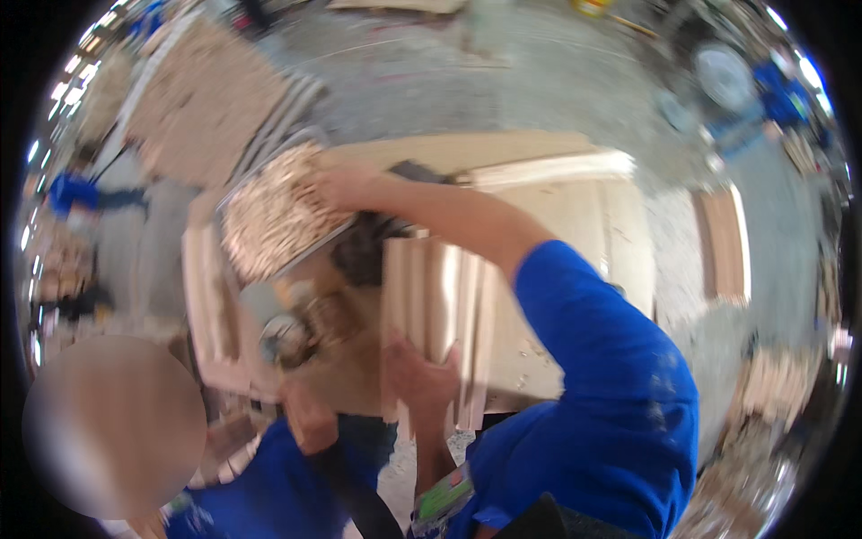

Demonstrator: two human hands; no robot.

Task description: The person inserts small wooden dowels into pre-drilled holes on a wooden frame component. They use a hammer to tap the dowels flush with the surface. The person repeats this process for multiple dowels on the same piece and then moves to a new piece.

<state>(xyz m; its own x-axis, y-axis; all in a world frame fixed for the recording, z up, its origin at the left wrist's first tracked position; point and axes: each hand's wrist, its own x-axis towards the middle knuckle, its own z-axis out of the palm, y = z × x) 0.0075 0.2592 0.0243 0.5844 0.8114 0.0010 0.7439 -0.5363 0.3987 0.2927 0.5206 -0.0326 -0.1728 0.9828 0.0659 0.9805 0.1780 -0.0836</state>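
My right arm, in a blue sleeve, stretches across the table to the far left. My right hand (pixel 346 187) is in the heap of small light wooden pieces (pixel 278 211) filling a shallow tray (pixel 316 247); blur and the pieces hide its fingertips. Close to my body, my left hand (pixel 424 373) lies on the near part of several long wooden strips (pixel 440 287) set side by side, its thumb spread away from the fingers. Dark cloth or gloves (pixel 361 247) lie between the tray and the strips.
At the left, another person in blue has a hand (pixel 310 418) at the near table edge. Near it are a round container (pixel 285 340) and a brown block-like thing (pixel 332 316). Light boards (pixel 566 171) lie at the table's far right. A large panel stack (pixel 202 99) stands beyond.
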